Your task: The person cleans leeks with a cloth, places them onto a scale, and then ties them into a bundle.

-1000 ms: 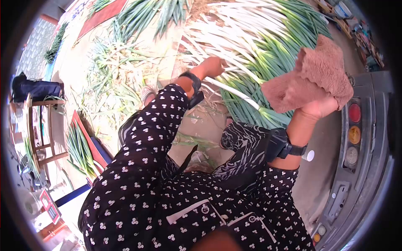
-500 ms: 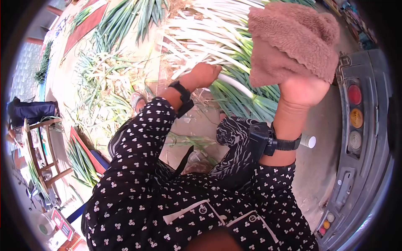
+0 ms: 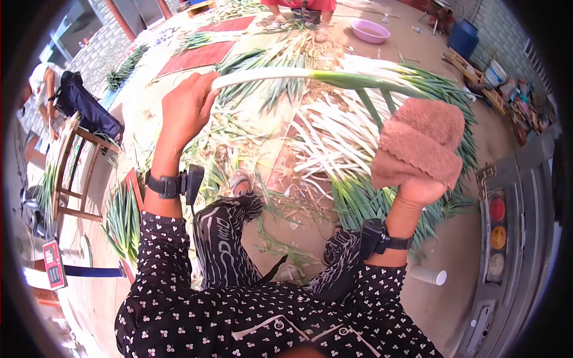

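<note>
My left hand (image 3: 186, 108) is closed round the white root end of a long green onion (image 3: 262, 74). The onion is held up and stretches nearly level to the right, its green leaves reaching the brown cloth (image 3: 421, 140). My right hand (image 3: 421, 194) grips that folded, fluffy cloth from below. Whether the cloth wraps the leaves or only touches them is hidden. Under the onion lies a big pile of green onions (image 3: 325, 140), white ends to the left and green leaves to the right.
Loose trimmed leaves (image 3: 239, 128) litter the ground. A grey vehicle tailgate (image 3: 513, 197) with lamps stands close on the right. Left are a wooden frame (image 3: 74, 194) and a bent-over person (image 3: 45, 83). A person in red (image 3: 328, 5) sits ahead near a pink basin (image 3: 370, 31).
My left hand has lifted the onion off the pile and moved left and up with it. The right hand has come lower with the cloth. My view has tilted up.
</note>
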Demonstrator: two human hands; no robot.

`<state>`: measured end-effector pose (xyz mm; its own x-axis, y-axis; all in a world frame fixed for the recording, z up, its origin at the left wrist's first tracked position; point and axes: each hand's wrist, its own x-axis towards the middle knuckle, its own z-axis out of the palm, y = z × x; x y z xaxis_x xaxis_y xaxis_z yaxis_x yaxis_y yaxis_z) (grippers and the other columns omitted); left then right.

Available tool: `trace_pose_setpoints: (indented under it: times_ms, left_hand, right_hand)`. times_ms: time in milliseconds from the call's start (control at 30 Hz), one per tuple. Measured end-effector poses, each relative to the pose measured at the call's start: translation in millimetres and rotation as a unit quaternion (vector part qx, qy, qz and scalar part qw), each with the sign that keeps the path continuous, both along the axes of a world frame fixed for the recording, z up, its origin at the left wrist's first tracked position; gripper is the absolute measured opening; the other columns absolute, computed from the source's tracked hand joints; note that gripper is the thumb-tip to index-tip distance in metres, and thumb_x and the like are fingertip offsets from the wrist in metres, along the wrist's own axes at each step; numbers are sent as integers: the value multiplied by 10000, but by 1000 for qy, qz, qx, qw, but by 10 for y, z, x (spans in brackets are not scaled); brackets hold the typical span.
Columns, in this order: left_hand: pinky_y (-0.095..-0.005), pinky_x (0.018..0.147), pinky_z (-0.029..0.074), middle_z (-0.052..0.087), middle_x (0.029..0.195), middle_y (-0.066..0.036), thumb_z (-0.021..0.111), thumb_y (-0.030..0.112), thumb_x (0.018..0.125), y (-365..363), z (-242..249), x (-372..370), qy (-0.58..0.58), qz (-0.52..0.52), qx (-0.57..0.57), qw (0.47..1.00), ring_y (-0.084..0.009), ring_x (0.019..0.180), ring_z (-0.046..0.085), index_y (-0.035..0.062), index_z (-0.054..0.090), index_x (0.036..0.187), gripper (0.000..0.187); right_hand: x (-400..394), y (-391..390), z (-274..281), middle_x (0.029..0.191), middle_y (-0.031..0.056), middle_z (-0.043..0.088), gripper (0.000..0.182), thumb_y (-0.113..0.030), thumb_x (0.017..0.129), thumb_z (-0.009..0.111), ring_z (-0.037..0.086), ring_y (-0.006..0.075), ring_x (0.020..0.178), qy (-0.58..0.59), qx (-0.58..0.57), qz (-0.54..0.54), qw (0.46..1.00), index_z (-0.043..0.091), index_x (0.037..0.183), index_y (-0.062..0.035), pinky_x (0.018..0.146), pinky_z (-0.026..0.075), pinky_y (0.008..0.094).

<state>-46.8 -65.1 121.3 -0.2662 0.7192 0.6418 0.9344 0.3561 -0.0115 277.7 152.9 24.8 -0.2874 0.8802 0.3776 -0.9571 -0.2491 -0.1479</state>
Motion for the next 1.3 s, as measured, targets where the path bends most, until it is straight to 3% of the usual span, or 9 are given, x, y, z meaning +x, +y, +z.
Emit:
trace_pose_setpoints:
  times_ms: [167,233,367,600,700,1000,1067,1167,1300]
  left_hand:
    - [-322,692,476,648,931,-95,575,182,857,-140,-571,-32,-296,3,19,955,-255,804,628,98,589,1137,293]
    - [-231,589,428,557,739,13,536,163,896,-2,-767,224,-481,-82,15,873,-58,654,497,27,555,1202,336]
    - [-182,593,405,541,797,15,520,174,913,173,-1146,850,-735,-149,-18,661,-45,662,495,-13,501,1249,385]
    - [-214,718,475,637,907,-31,599,139,874,411,-1396,1025,-659,-299,-245,645,-93,805,595,9,608,1111,271]
    - [-265,802,463,582,1104,-75,524,291,918,723,-1116,685,-700,-251,-53,666,-136,974,574,24,516,1214,398]
    - [-346,719,525,590,1008,-161,573,299,887,1014,-1100,518,-837,-350,193,374,-218,930,605,-36,505,1132,420]
    - [-337,682,522,588,979,-145,581,254,879,974,-1137,456,-842,-319,222,375,-209,864,600,-40,513,1104,376]
    - [-303,596,488,572,892,-100,607,199,861,945,-1176,541,-844,-275,258,381,-164,736,557,-37,532,1021,294]
    - [-289,588,457,547,835,-68,606,183,861,889,-1167,689,-821,-283,298,396,-142,714,528,-33,545,967,248]
  right_hand:
    - [-388,-145,-594,1108,141,486,396,-329,922,405,466,305,1003,-81,-31,169,982,436,1176,-27,859,366,454]
    - [-589,-205,-697,1034,126,483,352,-317,918,416,465,282,932,-129,-51,200,970,447,1124,-34,795,364,433]
    - [-857,94,-592,885,96,477,272,-293,910,439,461,236,790,-130,-40,221,966,468,1021,-47,669,361,390]
    - [-1004,309,-624,625,43,468,191,-252,896,480,455,156,541,-163,-9,260,952,505,840,-71,446,356,315]
    - [-1133,242,-765,671,44,474,210,-262,911,465,453,150,540,-264,40,259,928,498,876,-58,454,364,310]
    - [-1158,-861,-557,940,68,572,316,-320,947,457,571,173,819,-408,-93,329,847,515,1090,-43,724,485,303]
    - [-1169,-861,-483,968,53,567,269,-265,953,451,565,146,837,-418,-65,400,813,502,1102,-47,738,484,285]
    - [-1235,-1098,-493,962,53,561,236,-227,955,437,563,135,802,-551,180,195,791,491,1097,-46,692,483,270]
    - [-1297,-1029,-524,845,101,560,208,-195,934,444,590,213,683,-431,-11,307,849,512,1031,-24,527,497,307]
